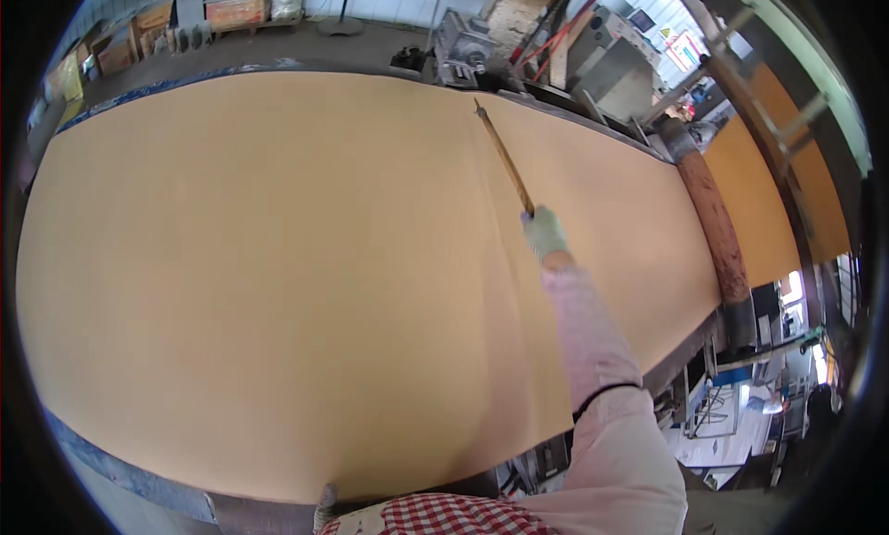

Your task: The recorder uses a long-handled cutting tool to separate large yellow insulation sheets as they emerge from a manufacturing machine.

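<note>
A wide tan-yellow sheet (278,257) spreads across most of the view in front of me, with a soft crease running through it left of my right arm. My right hand (544,234), in a pale knitted glove, reaches far out over it. Its fingers are wrapped round one end of a thin wooden stick (506,158), whose dark tip points at the sheet's far edge. Of my left hand (326,505) only a bit of gloved finger shows, at the sheet's near edge beside a red checked cloth (454,515); the rest is hidden.
On the right a reddish-brown roller (713,216) lies along the sheet's end, with an orange sheet (755,202) beyond it. A grey motor-like machine part (463,46) stands behind the far edge. Boxes (238,7) sit at the back left. Metal frames (713,405) stand at the right.
</note>
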Tool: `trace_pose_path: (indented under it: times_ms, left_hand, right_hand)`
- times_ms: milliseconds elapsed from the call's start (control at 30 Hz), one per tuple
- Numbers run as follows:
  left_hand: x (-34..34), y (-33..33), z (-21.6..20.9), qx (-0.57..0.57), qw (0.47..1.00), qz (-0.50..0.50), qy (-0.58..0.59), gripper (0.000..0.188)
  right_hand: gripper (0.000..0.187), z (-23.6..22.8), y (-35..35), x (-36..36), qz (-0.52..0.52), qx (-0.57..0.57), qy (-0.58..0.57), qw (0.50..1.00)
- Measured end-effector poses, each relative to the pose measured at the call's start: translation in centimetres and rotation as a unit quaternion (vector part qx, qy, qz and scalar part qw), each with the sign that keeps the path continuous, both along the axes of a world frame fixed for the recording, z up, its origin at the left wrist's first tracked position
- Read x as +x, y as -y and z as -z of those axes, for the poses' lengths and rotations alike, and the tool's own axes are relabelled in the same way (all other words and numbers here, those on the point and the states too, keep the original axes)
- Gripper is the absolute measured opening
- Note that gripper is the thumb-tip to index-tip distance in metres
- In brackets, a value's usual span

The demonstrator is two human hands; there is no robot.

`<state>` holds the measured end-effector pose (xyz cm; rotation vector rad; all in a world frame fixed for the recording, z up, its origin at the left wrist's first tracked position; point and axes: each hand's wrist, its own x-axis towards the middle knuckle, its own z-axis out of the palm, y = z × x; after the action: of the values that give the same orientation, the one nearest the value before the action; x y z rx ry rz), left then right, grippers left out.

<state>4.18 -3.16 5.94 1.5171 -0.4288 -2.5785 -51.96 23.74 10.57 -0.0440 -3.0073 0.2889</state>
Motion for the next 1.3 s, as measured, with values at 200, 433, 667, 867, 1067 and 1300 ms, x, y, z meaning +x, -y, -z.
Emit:
trace_pose_path:
  times_ms: [200,433,667,867,1067,1300]
  left_hand:
    - [2.1,6.0,1.0,-0.049,0.992,-0.063,0.101,0.055]
    - [5.2,14.0,2.7,-0.103,0.973,-0.177,-0.103,0.046]
    - [9.1,25.5,8.9,-0.123,0.962,-0.187,-0.153,0.033]
    - [8.2,35.0,12.2,-0.150,0.963,-0.174,-0.143,0.035]
    - [14.0,44.4,13.5,-0.285,0.935,-0.188,-0.091,0.039]
    - [11.2,10.8,2.0,0.238,0.963,0.109,-0.061,0.054]
  right_hand:
    - [0.026,-1.4,10.9,-14.4,-0.048,0.117,0.079,0.989]
    - [0.011,-12.8,14.4,4.1,-0.242,0.263,0.340,0.870]
    - [0.011,-23.2,10.3,37.8,-0.033,0.076,0.512,0.855]
    - [0.018,-28.0,9.9,64.7,0.027,0.179,0.581,0.794]
    - [0.017,-32.0,8.8,74.1,-0.037,-0.012,0.527,0.849]
    - [0.009,-24.4,5.8,66.6,0.085,-0.298,0.276,0.910]
